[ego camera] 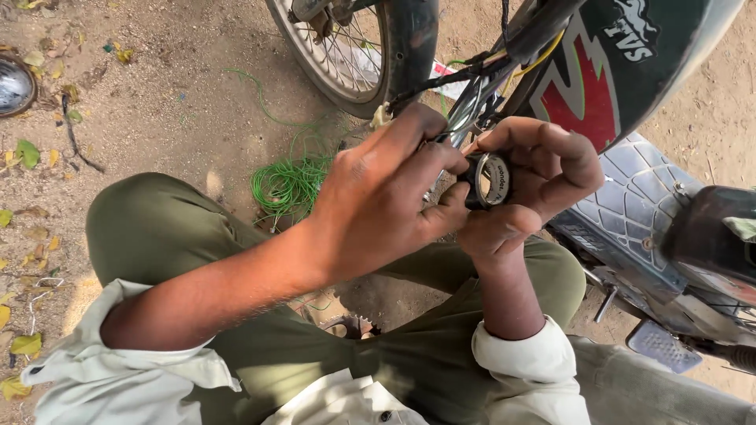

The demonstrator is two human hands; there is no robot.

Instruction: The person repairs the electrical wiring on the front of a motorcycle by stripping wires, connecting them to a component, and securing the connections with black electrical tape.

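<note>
Hands [457, 189] cupped around tape roll [490, 179]

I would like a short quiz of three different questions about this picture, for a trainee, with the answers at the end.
1. True or false: the roll of black tape lies on the ground.
2. Which thing lies on the dirt just left of the left hand? A) a coil of green wire B) a red bucket C) a hammer
3. Fill in: behind the hands stands a spoked ____.

Key
1. False: the right hand holds it up, and the left hand touches it too.
2. A, the coil of green wire.
3. Wheel, belonging to the motorcycle.
</note>
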